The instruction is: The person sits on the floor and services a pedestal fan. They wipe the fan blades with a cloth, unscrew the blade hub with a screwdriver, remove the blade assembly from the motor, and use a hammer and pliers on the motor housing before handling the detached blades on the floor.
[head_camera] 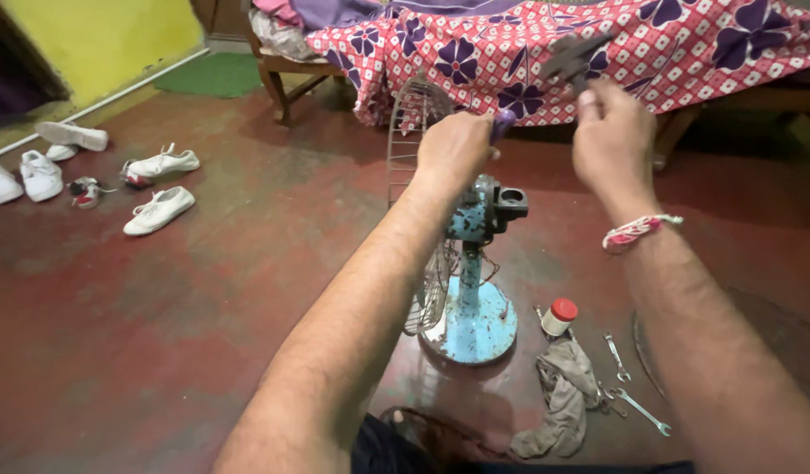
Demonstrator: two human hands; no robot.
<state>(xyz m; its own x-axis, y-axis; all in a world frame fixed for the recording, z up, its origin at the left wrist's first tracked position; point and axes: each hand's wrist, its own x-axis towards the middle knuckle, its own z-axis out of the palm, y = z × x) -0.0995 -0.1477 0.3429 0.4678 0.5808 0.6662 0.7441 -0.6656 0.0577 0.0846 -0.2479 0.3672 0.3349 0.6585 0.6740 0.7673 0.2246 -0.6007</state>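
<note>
Gripping a purple-handled tool (501, 123) in the closed left hand (455, 147) and probably pliers (573, 58) in the closed right hand (612, 132), a slip could tip the blue fan (475, 263).

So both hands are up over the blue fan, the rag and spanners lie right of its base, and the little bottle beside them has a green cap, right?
Not quite: the head view shows the little bottle has a red cap, not green. The rest holds.
</note>
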